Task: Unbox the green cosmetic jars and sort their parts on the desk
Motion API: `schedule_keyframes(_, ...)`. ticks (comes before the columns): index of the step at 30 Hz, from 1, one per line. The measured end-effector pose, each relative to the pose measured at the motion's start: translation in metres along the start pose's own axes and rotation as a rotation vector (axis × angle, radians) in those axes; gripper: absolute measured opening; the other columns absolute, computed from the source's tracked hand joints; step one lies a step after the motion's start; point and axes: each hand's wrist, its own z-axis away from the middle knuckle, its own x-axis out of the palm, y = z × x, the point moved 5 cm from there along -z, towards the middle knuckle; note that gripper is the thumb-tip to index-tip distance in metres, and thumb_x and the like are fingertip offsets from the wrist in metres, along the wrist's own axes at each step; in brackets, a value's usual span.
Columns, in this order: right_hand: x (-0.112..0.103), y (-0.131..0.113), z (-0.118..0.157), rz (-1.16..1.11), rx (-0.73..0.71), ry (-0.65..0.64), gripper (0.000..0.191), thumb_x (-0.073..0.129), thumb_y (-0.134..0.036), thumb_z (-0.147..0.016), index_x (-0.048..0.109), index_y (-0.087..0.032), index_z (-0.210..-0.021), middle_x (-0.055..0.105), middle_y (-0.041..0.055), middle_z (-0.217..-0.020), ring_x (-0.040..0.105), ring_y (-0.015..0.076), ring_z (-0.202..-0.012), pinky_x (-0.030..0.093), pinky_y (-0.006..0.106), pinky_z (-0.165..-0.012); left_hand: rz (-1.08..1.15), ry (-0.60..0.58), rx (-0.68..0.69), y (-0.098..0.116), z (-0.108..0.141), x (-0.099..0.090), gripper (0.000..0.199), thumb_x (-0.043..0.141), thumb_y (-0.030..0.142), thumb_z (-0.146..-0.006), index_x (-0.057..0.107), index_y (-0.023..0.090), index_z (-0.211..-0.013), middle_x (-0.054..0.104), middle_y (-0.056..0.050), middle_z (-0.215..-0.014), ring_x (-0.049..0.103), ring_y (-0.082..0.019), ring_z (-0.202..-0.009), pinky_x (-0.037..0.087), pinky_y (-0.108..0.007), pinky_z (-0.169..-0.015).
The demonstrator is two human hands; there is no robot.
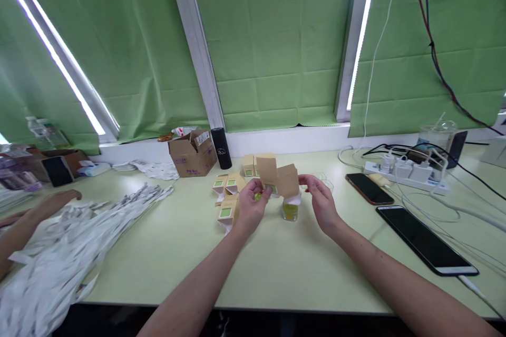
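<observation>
An opened kraft-paper carton (288,181) with a green label is held up between my hands. My left hand (253,204) pinches its left side. The fingers of my right hand (319,201) close on the right edge of its flap. Just beneath the carton, a clear glass jar (290,211) with yellow-green contents stands on the table, its top partly hidden. Left of my left hand sit several small kraft boxes (226,212) with green labels, and more boxes (249,165) stand behind the held one.
White strips (75,253) cover the left of the table (185,268), beside another person's hand (59,202). At the back are a cardboard box (193,157) and a black cylinder (221,148). Two phones (425,239) (369,188), cables and a power strip (407,178) lie right.
</observation>
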Motion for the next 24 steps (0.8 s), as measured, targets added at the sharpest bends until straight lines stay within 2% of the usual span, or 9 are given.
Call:
schedule_keyframes(3, -0.006, 0.000, -0.002, 0.011, -0.015, 0.077, 0.040, 0.064, -0.063, -0.089, 0.074, -0.025, -0.099, 0.074, 0.0054, -0.093, 0.063, 0.0248, -0.095, 0.048, 0.038, -0.088, -0.194, 0.108, 0.212, 0.007, -0.001, -0.009, 0.016, 0.072, 0.034, -0.092, 0.067, 0.020, -0.097, 0.075, -0.007, -0.095, 0.071, -0.021, -0.091, 0.056, -0.033, -0.082)
schedule_keyframes(5, -0.008, 0.003, -0.003, 0.009, -0.005, 0.116, 0.037, 0.068, -0.060, -0.086, 0.074, -0.025, -0.096, 0.073, 0.0051, -0.091, 0.062, 0.0246, -0.094, 0.047, 0.038, -0.088, -0.365, 0.114, 0.448, 0.017, 0.002, -0.010, 0.005, 0.066, 0.023, -0.094, 0.068, 0.021, -0.098, 0.078, -0.008, -0.104, 0.071, -0.022, -0.101, 0.056, -0.037, -0.088)
schedule_keyframes(8, -0.010, 0.011, -0.003, -0.002, 0.057, 0.149, 0.037, 0.072, -0.059, -0.081, 0.073, -0.025, -0.094, 0.072, 0.0055, -0.094, 0.062, 0.0250, -0.091, 0.048, 0.038, -0.082, -0.628, 0.098, 0.831, 0.035, 0.013, -0.005, 0.018, 0.059, 0.008, -0.094, 0.067, 0.023, -0.101, 0.079, -0.008, -0.117, 0.069, -0.024, -0.114, 0.053, -0.044, -0.095)
schedule_keyframes(11, -0.011, 0.020, -0.004, 0.034, 0.127, 0.164, 0.038, 0.073, -0.057, -0.078, 0.071, -0.024, -0.096, 0.072, 0.0064, -0.096, 0.062, 0.0248, -0.086, 0.048, 0.037, -0.075, -0.831, 0.113, 1.031, 0.044, 0.020, -0.002, 0.021, 0.060, 0.005, -0.092, 0.066, 0.024, -0.099, 0.079, -0.008, -0.120, 0.070, -0.025, -0.115, 0.051, -0.045, -0.094)
schedule_keyframes(18, -0.014, 0.033, -0.007, 0.063, 0.164, 0.169, 0.033, 0.075, -0.045, -0.073, 0.070, -0.023, -0.098, 0.073, 0.0074, -0.101, 0.064, 0.0254, -0.087, 0.048, 0.036, -0.072, -0.971, 0.118, 1.143, 0.050, 0.026, 0.002, 0.018, 0.065, 0.009, -0.092, 0.067, 0.026, -0.098, 0.079, -0.005, -0.122, 0.072, -0.024, -0.111, 0.049, -0.044, -0.093)
schedule_keyframes(24, -0.015, 0.035, -0.008, 0.060, 0.133, 0.154, 0.033, 0.073, -0.048, -0.075, 0.069, -0.024, -0.097, 0.073, 0.0062, -0.097, 0.065, 0.0257, -0.086, 0.049, 0.038, -0.075, -0.922, 0.170, 1.030, 0.048, 0.022, 0.000, 0.018, 0.063, 0.009, -0.092, 0.068, 0.025, -0.097, 0.081, -0.006, -0.112, 0.074, -0.024, -0.105, 0.049, -0.045, -0.093)
